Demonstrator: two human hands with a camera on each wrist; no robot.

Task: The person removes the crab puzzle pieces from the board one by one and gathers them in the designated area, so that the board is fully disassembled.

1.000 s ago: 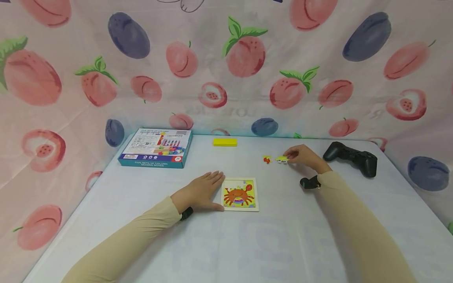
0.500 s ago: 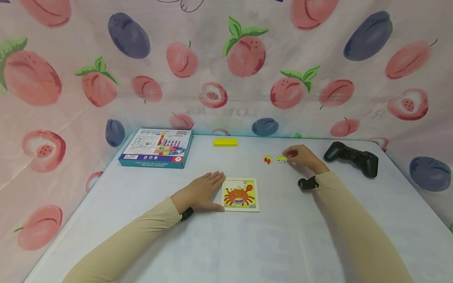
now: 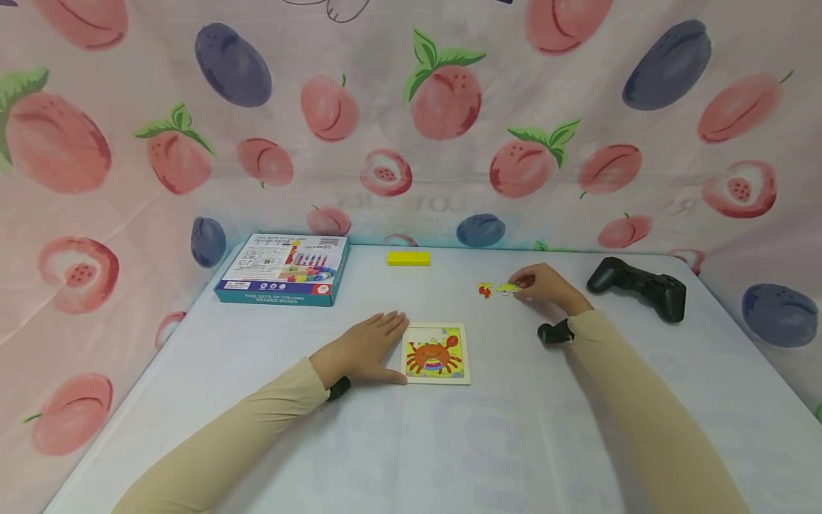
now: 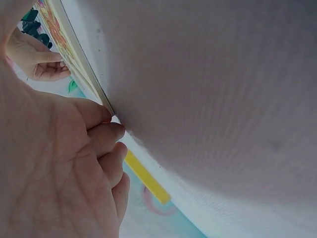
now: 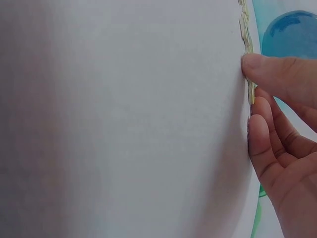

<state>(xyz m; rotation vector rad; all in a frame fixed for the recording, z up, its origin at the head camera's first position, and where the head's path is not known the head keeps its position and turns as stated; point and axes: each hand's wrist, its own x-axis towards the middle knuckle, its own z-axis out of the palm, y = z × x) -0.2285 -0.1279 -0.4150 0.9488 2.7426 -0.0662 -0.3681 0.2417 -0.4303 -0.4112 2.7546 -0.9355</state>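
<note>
A square crab puzzle (image 3: 434,355) in a pale frame lies at the middle of the table. My left hand (image 3: 362,350) rests beside it, with extended fingers and thumb touching its left edge; in the left wrist view the fingertips meet the board's rim. Farther back on the right, my right hand (image 3: 546,287) pinches a small yellow-green puzzle piece (image 3: 507,288) by its right end, low at the table. In the right wrist view, thumb and fingers (image 5: 260,131) partly cover that piece. Just left of it lies a red and yellow puzzle piece (image 3: 484,289).
A yellow block (image 3: 408,259) lies near the back edge. At the back left is a teal and white toy box (image 3: 282,269); at the back right, a black game controller (image 3: 637,288). A fruit-print cloth (image 3: 385,107) hangs behind the table.
The right hand has slid slightly left along with the yellow-green puzzle piece, closer to the red and yellow one. The left hand and the crab puzzle have stayed in place.
</note>
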